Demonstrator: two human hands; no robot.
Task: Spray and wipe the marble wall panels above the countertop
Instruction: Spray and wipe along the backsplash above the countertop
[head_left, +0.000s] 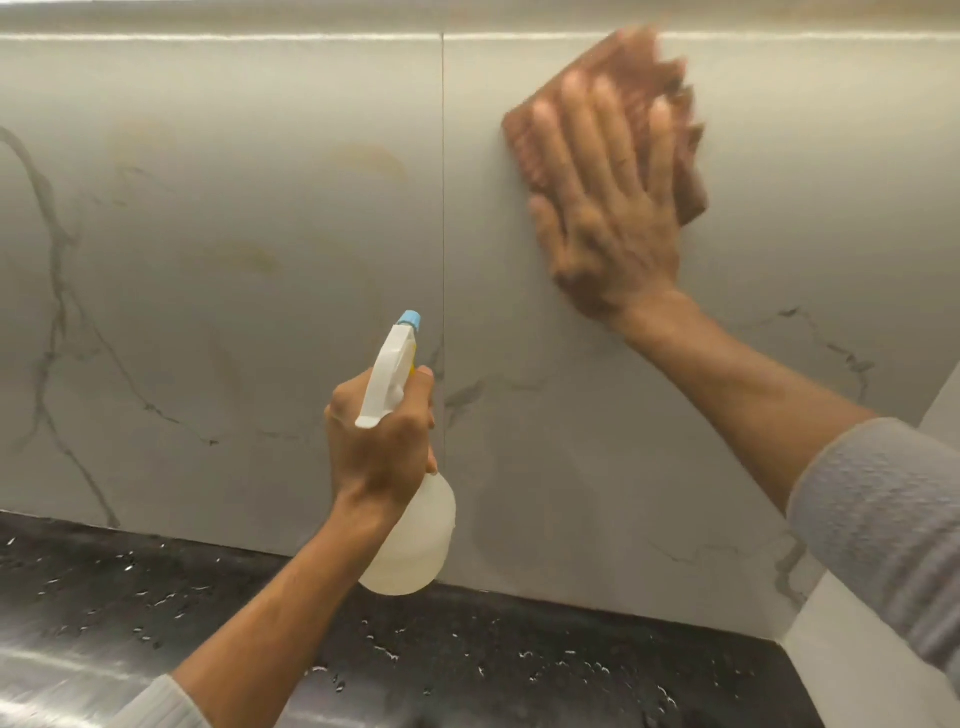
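Head camera, nearest first: the dark countertop (130, 597) runs along below the seam (443, 208), and I can see water droplets (384, 649) scattered on it to both sides of that line. A grey sleeve (883, 519) comes in well right of the seam, pushed up off the forearm. Next out is the left hand (376, 441), just left of the seam's lower stretch. Its fingers are curled tight round the neck of the spray bottle (415, 540), index finger wrapped over the front. The bottle leans a touch, its cloudy white body hanging below the fist and crossing the line where wall meets counter. Its blue nozzle tip (410, 318) points up at the wall, just left of the seam. I can't tell whether the trigger is squeezed. Behind that are the marble wall panels (208, 312), pale grey with dark veins, one on either side of the seam, with faint yellowish smudges on the left one. Farthest out, high and right of the seam, the right hand (608, 223) lies flat on the wall. Its fingers are straight and spread, pressing a brown cloth (524, 145) against the right panel near its top edge. Hand and cloth are both blurred, so I can't make out the cloth's folds
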